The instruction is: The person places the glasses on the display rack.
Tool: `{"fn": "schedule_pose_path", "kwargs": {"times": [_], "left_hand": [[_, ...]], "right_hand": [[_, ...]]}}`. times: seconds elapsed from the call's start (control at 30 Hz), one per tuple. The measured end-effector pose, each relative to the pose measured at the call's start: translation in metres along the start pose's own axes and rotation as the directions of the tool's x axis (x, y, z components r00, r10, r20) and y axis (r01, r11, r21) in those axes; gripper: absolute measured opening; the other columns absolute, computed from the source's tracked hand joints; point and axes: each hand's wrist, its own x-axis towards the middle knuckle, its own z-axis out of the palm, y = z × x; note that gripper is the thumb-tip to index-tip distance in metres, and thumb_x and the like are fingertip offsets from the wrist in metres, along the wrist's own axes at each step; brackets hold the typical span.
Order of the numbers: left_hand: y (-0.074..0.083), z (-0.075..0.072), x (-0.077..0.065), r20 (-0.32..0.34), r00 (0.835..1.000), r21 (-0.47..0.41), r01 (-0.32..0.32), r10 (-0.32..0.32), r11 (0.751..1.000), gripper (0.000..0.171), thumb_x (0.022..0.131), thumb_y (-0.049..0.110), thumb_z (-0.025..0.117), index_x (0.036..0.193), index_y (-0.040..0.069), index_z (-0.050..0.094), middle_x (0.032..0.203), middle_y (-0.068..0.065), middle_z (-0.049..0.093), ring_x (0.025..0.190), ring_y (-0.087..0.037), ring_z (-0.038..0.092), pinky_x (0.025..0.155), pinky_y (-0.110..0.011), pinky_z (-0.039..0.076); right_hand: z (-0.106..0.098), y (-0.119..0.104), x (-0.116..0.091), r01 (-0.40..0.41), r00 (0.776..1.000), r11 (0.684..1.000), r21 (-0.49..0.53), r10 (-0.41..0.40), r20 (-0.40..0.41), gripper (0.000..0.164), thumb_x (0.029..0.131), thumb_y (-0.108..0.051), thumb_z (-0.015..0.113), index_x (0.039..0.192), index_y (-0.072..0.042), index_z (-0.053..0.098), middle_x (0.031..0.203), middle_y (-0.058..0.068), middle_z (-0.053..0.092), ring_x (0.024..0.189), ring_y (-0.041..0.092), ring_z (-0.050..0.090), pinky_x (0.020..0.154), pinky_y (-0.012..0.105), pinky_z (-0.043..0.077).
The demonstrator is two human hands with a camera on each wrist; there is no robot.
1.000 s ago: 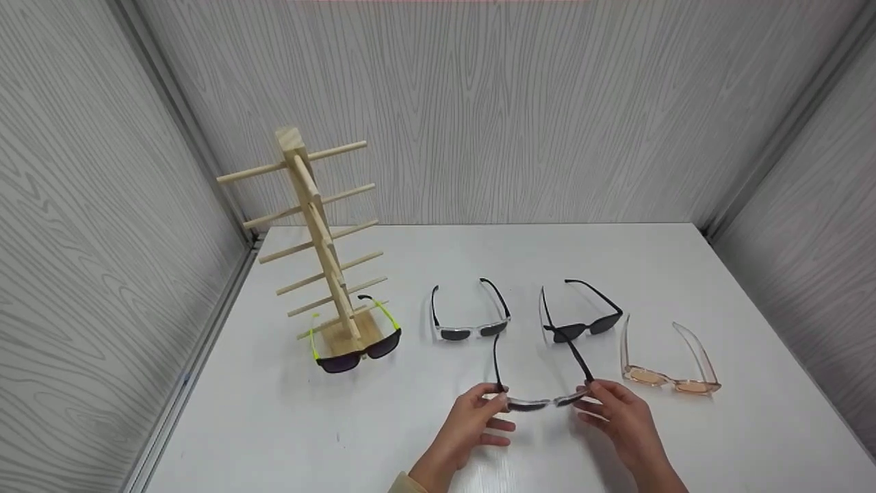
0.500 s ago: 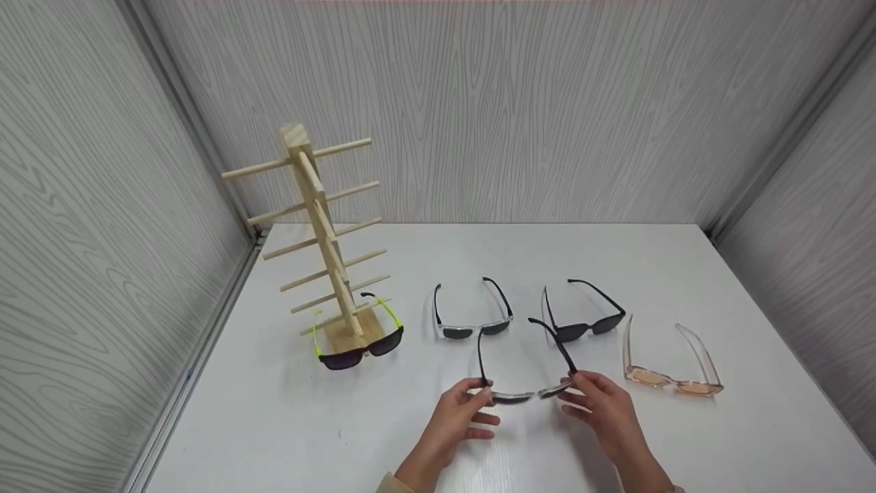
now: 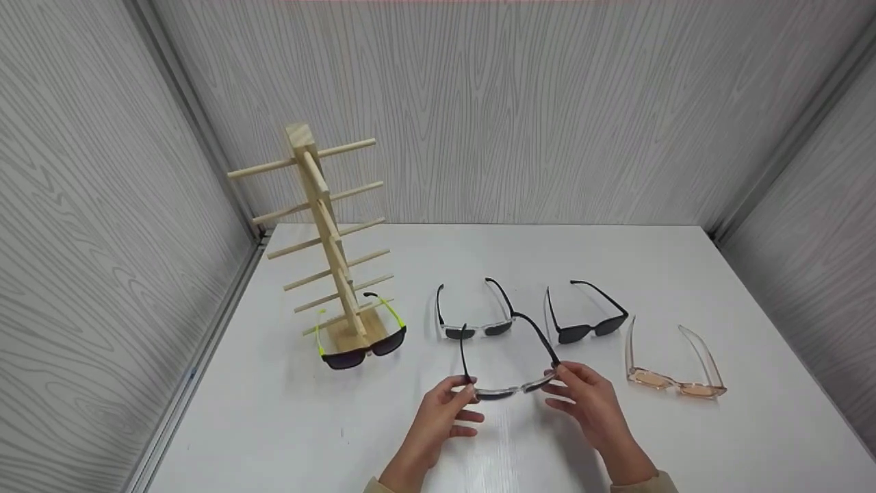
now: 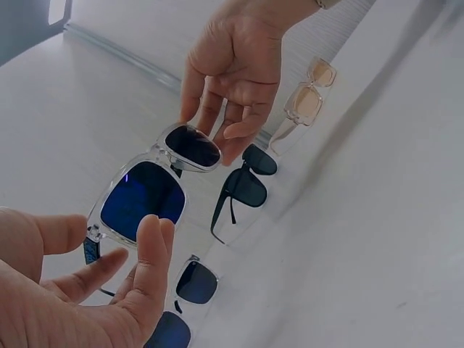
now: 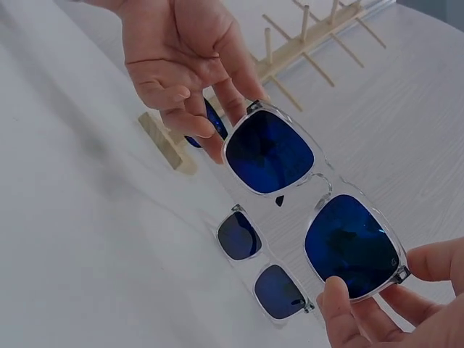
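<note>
Both hands hold one pair of clear-framed sunglasses point(image 3: 496, 394) with dark blue lenses and black temples, raised above the white table. At its left hinge corner the left hand point(image 3: 438, 414) pinches the frame between thumb and finger. The right hand point(image 3: 585, 404) pinches the opposite corner the same way. The temples are unfolded and point away from the person. In the right wrist view the lenses point(image 5: 270, 152) face that camera. A second clear-framed pair of sunglasses point(image 3: 460, 333) rests on the table just beyond the held one, its right side close to the held pair's temple tip in the head view.
A wooden display rack point(image 3: 328, 233) with several pegs stands at the left. Sunglasses with yellow-green temples point(image 3: 345, 359) hang low on it. Black sunglasses point(image 3: 575, 333) and peach-tinted glasses point(image 3: 698, 390) lie on the table to the right. Panelled walls point(image 3: 479, 109) enclose the table's back and sides.
Both hands have moved left, and slightly away from the person, carrying the clear-framed sunglasses between them. The view has shifted slightly; the rack and the other glasses stay in place.
</note>
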Motion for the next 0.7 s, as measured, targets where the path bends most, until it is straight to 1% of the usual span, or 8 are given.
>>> {"fn": "schedule_pose_path", "kwargs": {"times": [0.27,0.6,0.7], "left_hand": [[0.003,-0.013,-0.002,-0.032,0.999,0.009,0.012,-0.012,1.0,0.04,0.093,0.031,0.058,0.126,0.008,0.054,0.098,-0.009,0.06,0.08,-0.022,0.066,0.063,-0.034,0.055],[0.011,-0.027,-0.009,-0.047,0.999,0.021,0.028,-0.027,0.999,0.039,0.094,0.028,0.055,0.126,0.006,0.053,0.103,-0.014,0.06,0.082,-0.023,0.066,0.066,-0.035,0.055],[0.011,-0.031,-0.009,-0.055,0.998,0.018,0.033,-0.032,0.999,0.04,0.094,0.029,0.056,0.127,0.006,0.052,0.104,-0.014,0.06,0.082,-0.023,0.066,0.066,-0.036,0.055]], "right_hand": [[0.013,0.001,0.002,-0.015,0.999,1.0,-0.011,0.016,0.033,0.031,0.09,-0.014,0.062,0.112,0.005,0.054,0.1,0.015,0.062,0.09,0.03,0.064,0.074,0.041,0.053],[0.028,0.0,0.002,-0.018,0.998,0.999,-0.036,0.02,0.067,0.032,0.091,-0.014,0.061,0.115,0.006,0.053,0.102,0.015,0.061,0.091,0.031,0.064,0.076,0.043,0.053],[0.031,0.001,0.003,-0.018,0.995,0.999,-0.036,0.021,0.093,0.035,0.09,-0.016,0.063,0.115,0.006,0.052,0.102,0.015,0.061,0.091,0.031,0.064,0.076,0.043,0.053]]}}
